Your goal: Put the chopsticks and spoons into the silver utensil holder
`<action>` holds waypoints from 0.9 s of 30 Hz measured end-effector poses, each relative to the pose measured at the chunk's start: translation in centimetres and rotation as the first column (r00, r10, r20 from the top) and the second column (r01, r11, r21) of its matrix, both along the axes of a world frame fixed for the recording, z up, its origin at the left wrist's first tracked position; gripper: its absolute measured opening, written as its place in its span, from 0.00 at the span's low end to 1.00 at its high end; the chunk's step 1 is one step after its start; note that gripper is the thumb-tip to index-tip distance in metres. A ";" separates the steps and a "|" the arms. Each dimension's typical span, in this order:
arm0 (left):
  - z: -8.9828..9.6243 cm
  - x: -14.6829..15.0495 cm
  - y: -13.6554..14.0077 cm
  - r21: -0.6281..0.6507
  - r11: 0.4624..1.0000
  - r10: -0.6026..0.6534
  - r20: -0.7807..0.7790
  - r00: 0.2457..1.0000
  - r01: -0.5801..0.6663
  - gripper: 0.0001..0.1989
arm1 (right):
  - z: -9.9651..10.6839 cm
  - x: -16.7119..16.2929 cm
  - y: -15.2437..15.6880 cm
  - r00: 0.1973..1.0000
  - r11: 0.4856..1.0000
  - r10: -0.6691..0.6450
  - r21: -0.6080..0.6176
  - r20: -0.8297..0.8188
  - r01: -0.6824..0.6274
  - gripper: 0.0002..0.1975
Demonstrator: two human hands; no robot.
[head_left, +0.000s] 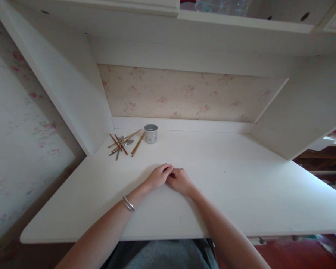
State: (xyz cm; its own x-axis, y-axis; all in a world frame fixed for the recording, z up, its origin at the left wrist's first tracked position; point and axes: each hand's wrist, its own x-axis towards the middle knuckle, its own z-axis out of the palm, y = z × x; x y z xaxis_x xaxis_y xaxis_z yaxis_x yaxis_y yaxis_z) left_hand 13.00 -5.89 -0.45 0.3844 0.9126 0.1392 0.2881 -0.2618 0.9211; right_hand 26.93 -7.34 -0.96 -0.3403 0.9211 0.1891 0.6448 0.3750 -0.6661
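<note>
My left hand and my right hand rest together on the white desktop, touching at the fingers. Both have their fingers curled in, and I see no object in either. Two silver bangles circle my left wrist. Beyond my left hand stands an upright grey metal cup with small holes in its side. Left of the cup lies a crossed pile of chopsticks, some reddish brown and some lighter, with metal spoons among them. A pair of chopsticks lies between pile and cup.
The white desk runs back to a flowered panel. White side panels enclose it left and right. Overhead, a shelf holds clear plastic items. Flowered wallpaper covers the left wall.
</note>
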 end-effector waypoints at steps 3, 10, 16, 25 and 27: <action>-0.1 -0.1 0.0 0.002 1.000 0.002 -0.002 1.000 -0.002 0.16 | 0.0 0.0 0.0 1.000 1.000 0.007 0.002 -0.002 -0.007 0.09; -0.1 0.0 0.1 -0.008 1.000 0.001 -0.016 1.000 -0.001 0.17 | 0.2 0.0 -0.1 1.000 1.000 0.004 -0.001 0.017 -0.004 0.09; 0.1 0.1 0.1 -0.017 1.000 0.001 -0.016 1.000 -0.002 0.17 | 0.2 0.1 0.0 1.000 1.000 0.017 0.012 0.009 -0.018 0.09; -0.1 0.0 0.0 -0.012 1.000 0.004 0.000 1.000 -0.004 0.17 | 0.4 0.2 -0.2 1.000 1.000 0.020 -0.008 0.016 -0.020 0.09; -0.1 0.0 0.0 -0.013 1.000 0.008 -0.001 1.000 -0.008 0.17 | 0.3 0.2 -0.2 1.000 1.000 0.022 -0.015 0.017 -0.021 0.09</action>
